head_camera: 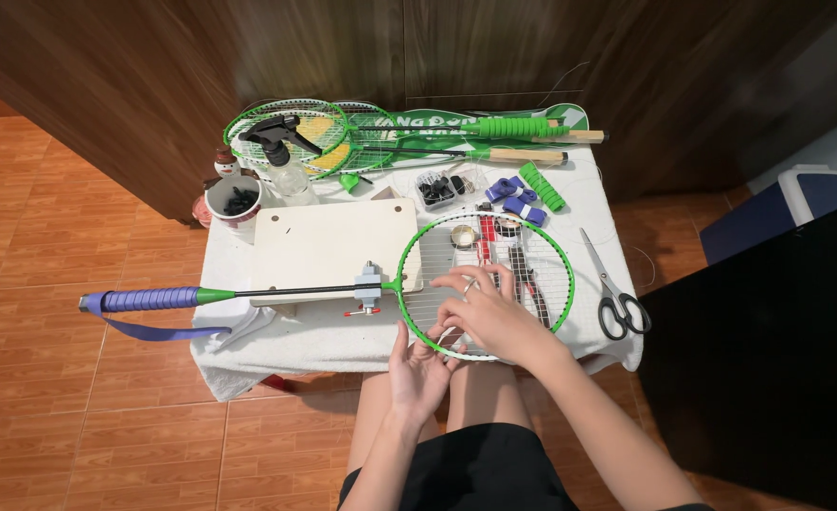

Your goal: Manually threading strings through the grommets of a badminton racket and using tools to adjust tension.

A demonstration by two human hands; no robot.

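Seen from above, a small table (324, 343) draped in a white cloth stands on an orange tiled floor (78, 407), backed by dark wooden cabinet doors (343, 47); a dark panel (769, 360) fills the right side, with a blue and white box (797, 194) behind it. A green badminton racket (494, 227) lies across the table, its shaft clamped on a pale wooden board (329, 246) and its purple-wrapped handle (149, 300) sticking out past the table's left edge with a loose purple strip hanging from it. The right hand (489, 317) rests flat on the racket's strings, fingers spread and bent, pinching something too small to make out. The left hand (418, 369) comes up from below the near rim of the head, its thumb on the frame and fingers curled under it in a loose hold. At the back left, a white cup (236, 203) holds small dark pieces, beside a clear spray bottle (286, 161) with a black trigger. A little clear box (436, 189) holds more dark bits. Spare green rackets (390, 132) lie along the back edge, with purple and green grip rolls (527, 194) near them. Scissors (613, 289) with black handles lie just right of the racket head. A small figurine behind the cup is partly hidden. The person's knees and black shorts show below the table.
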